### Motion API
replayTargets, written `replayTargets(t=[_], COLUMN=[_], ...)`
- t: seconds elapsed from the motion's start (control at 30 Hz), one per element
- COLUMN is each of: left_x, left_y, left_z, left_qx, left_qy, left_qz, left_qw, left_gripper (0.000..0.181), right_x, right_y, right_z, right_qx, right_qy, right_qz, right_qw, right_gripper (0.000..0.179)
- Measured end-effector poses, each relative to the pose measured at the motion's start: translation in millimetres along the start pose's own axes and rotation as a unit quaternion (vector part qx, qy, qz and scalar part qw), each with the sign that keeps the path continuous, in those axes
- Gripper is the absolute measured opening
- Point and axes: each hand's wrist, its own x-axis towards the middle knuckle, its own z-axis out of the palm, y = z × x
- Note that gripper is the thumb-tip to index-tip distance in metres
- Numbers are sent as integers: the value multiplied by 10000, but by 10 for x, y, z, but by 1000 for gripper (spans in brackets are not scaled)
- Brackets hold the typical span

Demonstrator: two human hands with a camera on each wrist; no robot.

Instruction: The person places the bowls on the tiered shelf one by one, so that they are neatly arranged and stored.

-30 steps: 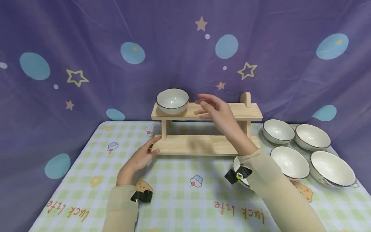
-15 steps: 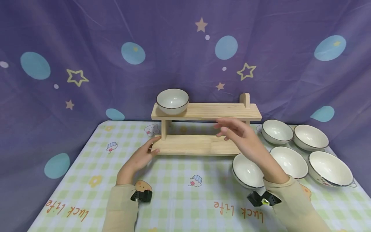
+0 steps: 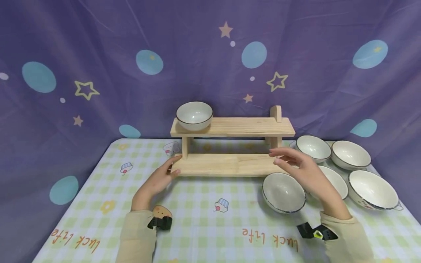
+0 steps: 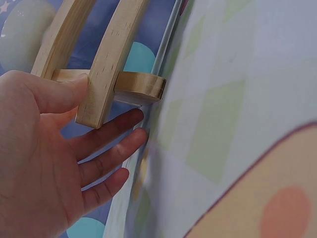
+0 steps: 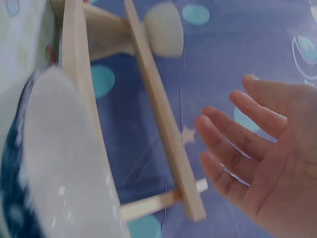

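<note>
A two-tier wooden shelf stands at the back of the table. My left hand holds the left end of its lower board, thumb on the front edge. In the left wrist view the other fingers extend past the board, with the index partly hidden. On the upper board's left end sits a white bowl with a dark rim. My right hand is in the air with fingers loosely bent, holding nothing. Below and left of it is a bowl with a blue-patterned rim, and its forearm partly covers another bowl.
More white bowls stand at the right: a small bowl, another bowl and a handled bowl. A checked tablecloth covers the table. A purple curtain hangs right behind the shelf.
My right hand has moved from beside the bowl on the upper board, down and rightward to the bowls at the right. The left hand stays at the shelf's end.
</note>
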Motion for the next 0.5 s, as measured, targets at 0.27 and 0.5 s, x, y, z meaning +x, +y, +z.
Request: replayTargets(t=[0.27,0.5], left_x=[17,12], left_y=[-11,-9], left_z=[4,7], left_qx=[-43,-52], left_qy=[8,-18], left_qz=[-18,-29], left_qw=[10000,10000], left_gripper=[60,60], right_x=[-91,-124], right_y=[287,459], right_z=[-55,-43], right_qx=[-675,-1045], right_qy=[282,118], right_qz=[-324,-146], right_qw=[9968,9943], right_gripper=[24,21])
